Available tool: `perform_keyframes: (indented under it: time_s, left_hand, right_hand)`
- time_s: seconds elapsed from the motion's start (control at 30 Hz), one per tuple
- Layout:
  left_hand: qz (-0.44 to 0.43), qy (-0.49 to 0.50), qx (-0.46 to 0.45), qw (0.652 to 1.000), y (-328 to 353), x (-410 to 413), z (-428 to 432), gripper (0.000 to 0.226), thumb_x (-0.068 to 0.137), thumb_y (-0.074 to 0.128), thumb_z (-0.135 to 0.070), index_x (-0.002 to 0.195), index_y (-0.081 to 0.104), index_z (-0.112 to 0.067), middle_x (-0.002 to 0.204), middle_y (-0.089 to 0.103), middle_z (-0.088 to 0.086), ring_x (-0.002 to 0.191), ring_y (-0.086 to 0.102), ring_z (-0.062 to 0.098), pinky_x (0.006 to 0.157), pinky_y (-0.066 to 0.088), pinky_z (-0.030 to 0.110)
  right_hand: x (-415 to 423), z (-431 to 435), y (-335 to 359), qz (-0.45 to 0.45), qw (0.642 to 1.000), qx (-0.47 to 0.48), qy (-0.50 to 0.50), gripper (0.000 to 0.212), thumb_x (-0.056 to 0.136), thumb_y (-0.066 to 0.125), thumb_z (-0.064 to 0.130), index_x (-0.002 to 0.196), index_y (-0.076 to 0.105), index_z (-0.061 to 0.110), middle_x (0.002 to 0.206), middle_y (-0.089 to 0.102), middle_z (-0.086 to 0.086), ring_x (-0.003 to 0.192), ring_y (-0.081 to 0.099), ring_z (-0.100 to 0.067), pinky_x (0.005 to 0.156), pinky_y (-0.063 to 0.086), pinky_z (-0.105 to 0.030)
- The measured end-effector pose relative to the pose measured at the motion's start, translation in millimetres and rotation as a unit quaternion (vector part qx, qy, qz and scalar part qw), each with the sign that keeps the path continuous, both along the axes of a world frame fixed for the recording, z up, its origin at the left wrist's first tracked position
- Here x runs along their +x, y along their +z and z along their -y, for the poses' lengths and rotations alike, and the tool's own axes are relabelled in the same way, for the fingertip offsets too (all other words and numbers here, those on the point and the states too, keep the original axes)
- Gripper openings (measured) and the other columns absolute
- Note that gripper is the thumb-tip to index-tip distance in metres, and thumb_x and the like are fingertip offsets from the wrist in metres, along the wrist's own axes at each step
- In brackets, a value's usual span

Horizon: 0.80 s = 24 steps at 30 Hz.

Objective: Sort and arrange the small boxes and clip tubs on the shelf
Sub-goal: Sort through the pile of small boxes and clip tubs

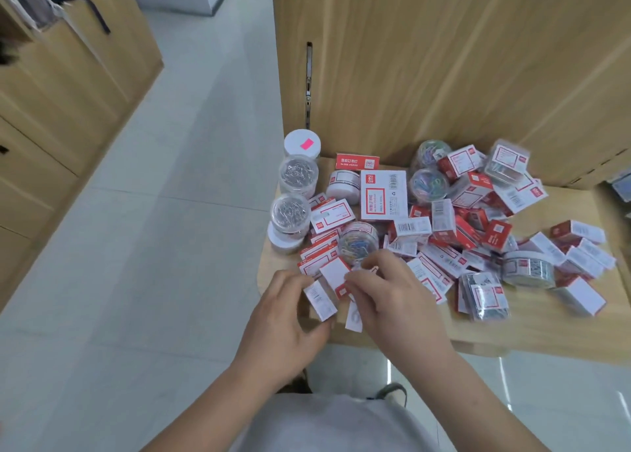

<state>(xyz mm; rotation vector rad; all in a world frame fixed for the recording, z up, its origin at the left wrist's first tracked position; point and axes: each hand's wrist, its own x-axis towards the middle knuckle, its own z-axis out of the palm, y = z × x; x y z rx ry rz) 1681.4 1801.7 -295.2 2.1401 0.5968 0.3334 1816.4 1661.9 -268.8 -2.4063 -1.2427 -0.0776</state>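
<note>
Several small red-and-white boxes (444, 226) lie jumbled on a light wooden shelf (532, 328). Round clear clip tubs (298, 175) stand in a row along the shelf's left edge, and another tub (358, 238) with coloured clips lies among the boxes. My left hand (286, 318) holds a small white box (319, 299) at the shelf's front left corner. My right hand (392, 294) sits right beside it, fingers curled on a red-and-white box (336, 274). A white price tag (354, 316) hangs at the shelf's front edge under my right hand.
A larger white-and-red box (384, 195) lies flat near the back. More tubs (527, 269) and clear clip packs (483, 294) are at the right. A wooden back panel (444, 59) rises behind the shelf. Pale floor tiles (153, 246) and wooden cabinets (68, 93) are to the left.
</note>
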Motion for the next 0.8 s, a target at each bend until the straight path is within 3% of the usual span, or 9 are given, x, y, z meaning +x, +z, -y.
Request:
perform_keyframes:
  time_s: [0.07,0.2,0.3,0.4,0.5,0.6,0.7,0.8]
  left_hand:
    - [0.006,0.018,-0.022,1.0,-2,-4,-1,0.047,0.077,0.081,-0.028,0.114,0.056,-0.042,0.111,0.054,-0.02,0.09,0.064,0.002,0.073,0.051,0.021]
    - [0.023,0.054,-0.039,0.998,-5,-10,0,0.056,0.077,0.083,-0.017,0.122,0.058,-0.038,0.112,0.057,-0.017,0.088,0.066,0.008,0.074,0.056,0.028]
    - [0.057,0.097,-0.112,0.987,-3,-16,0,0.055,0.079,0.085,-0.009,0.121,0.062,-0.036,0.112,0.064,-0.013,0.094,0.069,0.015,0.081,0.058,0.029]
    - [0.097,0.137,-0.279,0.945,8,-22,-5,0.06,0.08,0.082,0.005,0.125,0.061,-0.028,0.11,0.072,-0.008,0.099,0.071,0.013,0.086,0.058,0.025]
    - [0.12,0.13,-0.336,0.925,16,-25,-11,0.057,0.081,0.075,0.017,0.123,0.061,-0.02,0.105,0.076,-0.003,0.094,0.073,0.016,0.084,0.06,0.031]
    - [0.117,0.131,-0.291,0.94,19,-26,-17,0.055,0.077,0.082,0.009,0.118,0.064,-0.022,0.106,0.076,-0.003,0.096,0.073,0.018,0.087,0.059,0.029]
    - [0.053,0.142,-0.116,0.982,9,-28,-22,0.055,0.07,0.092,-0.013,0.114,0.065,-0.035,0.106,0.069,-0.018,0.099,0.064,0.008,0.082,0.049,0.017]
    - [0.002,0.137,0.045,0.99,-6,-29,-31,0.059,0.071,0.09,-0.028,0.121,0.061,-0.039,0.11,0.06,-0.03,0.106,0.055,0.002,0.087,0.045,0.022]
  right_hand:
    - [2,2,5,-0.006,1.0,0.018,0.005,0.005,0.089,0.074,0.022,0.092,0.07,0.02,0.108,0.059,-0.003,0.085,0.058,-0.028,0.053,0.05,-0.041]
    - [-7,-7,-2,0.002,0.999,-0.032,0.005,0.024,0.08,0.077,0.045,0.092,0.07,0.025,0.097,0.06,0.001,0.082,0.058,-0.025,0.056,0.05,-0.036]
    - [-14,-18,-8,0.009,0.999,-0.048,-0.023,0.025,0.073,0.082,0.036,0.086,0.067,0.021,0.087,0.059,0.001,0.077,0.058,-0.027,0.055,0.049,-0.037]
    - [-18,-18,-2,-0.027,0.998,0.011,-0.061,0.023,0.074,0.079,0.03,0.091,0.068,0.02,0.088,0.061,0.001,0.081,0.06,-0.026,0.057,0.051,-0.037]
    - [-17,-12,11,-0.106,0.99,0.077,-0.06,0.023,0.08,0.075,0.028,0.101,0.066,0.021,0.093,0.058,0.007,0.081,0.061,-0.018,0.065,0.053,-0.037]
    - [-15,-10,18,-0.167,0.978,0.11,-0.063,0.021,0.08,0.079,0.023,0.096,0.067,0.022,0.087,0.056,0.013,0.074,0.059,-0.008,0.067,0.051,-0.031]
    - [-18,-9,16,-0.191,0.974,0.102,-0.065,0.018,0.078,0.081,0.027,0.088,0.068,0.021,0.079,0.059,0.013,0.07,0.058,-0.006,0.063,0.046,-0.02]
    - [-27,-9,3,-0.195,0.979,0.049,-0.031,0.017,0.078,0.074,0.035,0.089,0.068,0.022,0.083,0.06,0.011,0.07,0.058,-0.009,0.063,0.051,-0.03]
